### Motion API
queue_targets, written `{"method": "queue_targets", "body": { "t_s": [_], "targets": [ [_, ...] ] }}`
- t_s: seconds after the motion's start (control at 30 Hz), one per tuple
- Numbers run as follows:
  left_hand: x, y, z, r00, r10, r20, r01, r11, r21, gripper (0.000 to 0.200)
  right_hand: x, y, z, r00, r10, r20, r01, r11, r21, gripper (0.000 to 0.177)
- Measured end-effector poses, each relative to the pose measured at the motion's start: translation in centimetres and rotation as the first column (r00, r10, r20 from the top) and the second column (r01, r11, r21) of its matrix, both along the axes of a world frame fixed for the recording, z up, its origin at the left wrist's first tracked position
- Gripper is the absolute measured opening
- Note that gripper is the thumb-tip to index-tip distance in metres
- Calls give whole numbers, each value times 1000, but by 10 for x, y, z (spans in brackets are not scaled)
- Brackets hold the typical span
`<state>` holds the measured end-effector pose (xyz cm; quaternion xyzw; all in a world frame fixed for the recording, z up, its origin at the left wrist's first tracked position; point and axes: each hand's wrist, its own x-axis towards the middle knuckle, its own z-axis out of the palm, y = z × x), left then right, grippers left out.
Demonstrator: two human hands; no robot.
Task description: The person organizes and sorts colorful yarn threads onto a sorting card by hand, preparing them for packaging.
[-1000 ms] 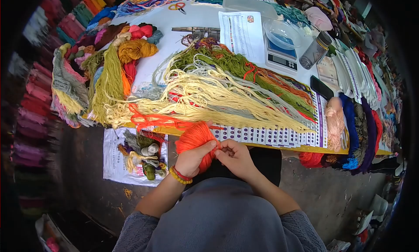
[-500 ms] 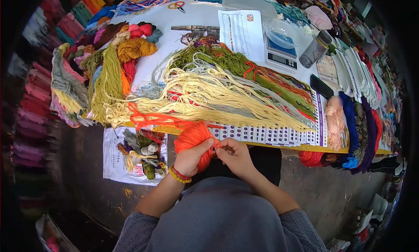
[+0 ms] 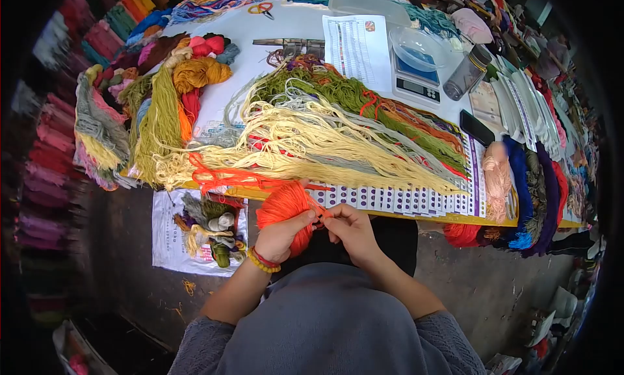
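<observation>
A thick skein of orange-red yarn (image 3: 281,209) hangs over the table's near edge, in front of my body. My left hand (image 3: 281,237) is wrapped round its right side, with the thumb on top; a yellow bracelet and a red one circle that wrist. Just to the right, my right hand (image 3: 350,229) pinches a few orange-red strands drawn from the skein. Loose orange-red strands (image 3: 224,178) lie on the table beyond the skein, beside long cream yarn (image 3: 325,147). Part of the skein is hidden behind my left hand.
Green yarn (image 3: 351,94), a printed sheet (image 3: 356,50), a scale (image 3: 416,88), a jar (image 3: 465,76) and a black phone (image 3: 476,128) lie on the table. Scissors (image 3: 262,10) are at the back. Yarn bundles (image 3: 159,121) stand left; a white bag (image 3: 170,245) lies below.
My right hand has shifted slightly, and a short stretch of strand now shows between my two hands. The left hand still holds the skein, and the view has moved a little.
</observation>
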<state>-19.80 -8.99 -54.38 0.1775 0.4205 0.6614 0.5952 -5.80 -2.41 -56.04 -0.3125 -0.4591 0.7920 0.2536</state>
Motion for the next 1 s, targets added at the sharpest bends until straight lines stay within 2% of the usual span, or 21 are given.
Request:
{"method": "queue_targets", "body": {
  "t_s": [0.1,0.17,0.23,0.27,0.3,0.33,0.37,0.4,0.43,0.5,0.53,0.57,0.63,0.7,0.77,0.8,0.83,0.9,0.93,0.97,1.0],
  "targets": [
    [-7,-2,-3,998,-55,38,52,995,87,50,1,0,4,999,23,-45,-28,993,-118,4],
    [-11,-4,-3,973,-72,218,67,997,31,44,2,2,7,994,47,-102,-66,979,-193,4],
    [-14,-8,-1,956,-138,260,132,990,41,41,4,4,12,984,174,24,-175,984,22,4],
    [-16,-10,0,931,-205,303,198,979,53,39,5,4,15,981,115,156,-142,975,173,1],
    [-19,-13,-3,933,-202,298,194,979,57,39,8,6,14,981,119,153,-146,973,179,1],
    [-24,-15,-10,904,-279,323,268,960,81,37,11,10,11,975,11,220,-112,884,454,3],
    [-27,-17,-17,869,-355,344,340,935,106,35,10,13,10,962,-114,249,-95,716,692,6],
    [-27,-18,-22,842,-403,358,379,915,140,32,6,15,12,976,-150,159,-20,662,749,8],
    [-26,-19,-29,846,-403,348,377,915,143,32,0,14,14,978,-148,149,-16,657,754,8],
    [-20,-19,-35,774,-466,429,400,885,238,26,-11,10,19,970,-49,-240,145,903,403,11],
    [-19,-20,-36,765,-438,472,356,898,257,21,-9,13,24,965,-25,-263,64,988,143,11],
    [-25,-20,-38,770,-439,463,355,898,261,21,-6,18,27,931,-58,-360,45,998,-45,6],
    [-45,-28,-43,745,-254,617,121,961,249,19,9,39,25,837,-217,-502,85,958,-272,4],
    [-71,-34,-30,868,-82,490,-50,967,249,19,39,66,30,807,-329,-491,178,927,-330,7],
    [-106,-49,-38,893,76,445,-192,956,221,25,81,94,30,810,-491,-321,422,868,-263,8],
    [-120,-57,-37,854,150,498,-279,941,194,28,108,108,32,784,-540,-305,492,841,-224,9],
    [-138,-67,-42,902,266,340,-339,924,176,27,146,128,30,805,-547,-232,540,836,-96,8],
    [-173,-91,-58,869,317,380,-399,903,158,27,230,168,43,639,-720,-272,765,632,123,18],
    [-175,-96,-52,860,334,386,-415,898,148,27,294,188,48,682,-641,-352,731,583,355,18],
    [-174,-99,-39,851,351,391,-432,891,141,27,337,200,64,478,-745,-464,871,336,359,17],
    [-167,-97,-28,851,347,395,-427,895,133,27,343,197,75,476,-751,-457,871,332,362,17]
  ]
}}
